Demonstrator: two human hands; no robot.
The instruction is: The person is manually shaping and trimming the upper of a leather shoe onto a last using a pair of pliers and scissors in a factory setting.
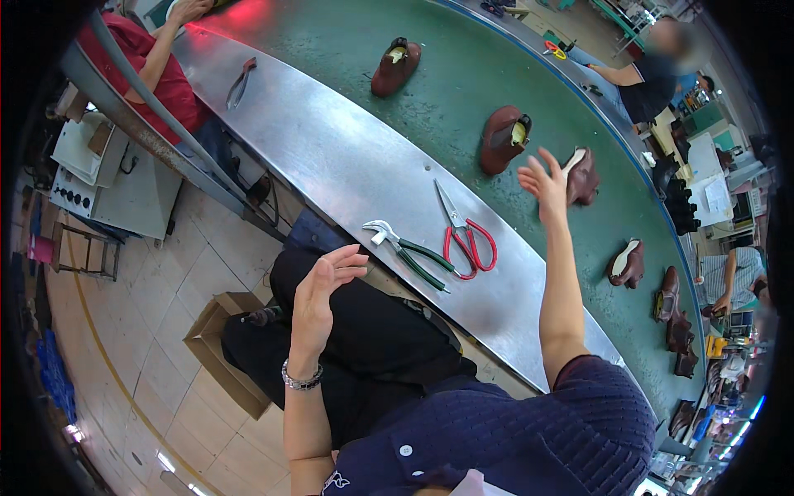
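A shiny metal worktop (331, 132) runs along a green belt (447, 99) in a workshop with tiled floor (194, 256). On the belt, just beside the right hand (543, 186), a reddish-brown shoe (585, 178) lies tipped, pale sole (574, 159) showing. This hand and the left hand (313, 304) have opened fingers, grasping nothing.

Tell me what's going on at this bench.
The wearer's open right hand is stretched over a green surface, beside a brown shoe lying on its side; whether they touch is unclear. The left hand, open and empty, is raised. Red-handled scissors and green-handled pliers lie on the metal ledge.
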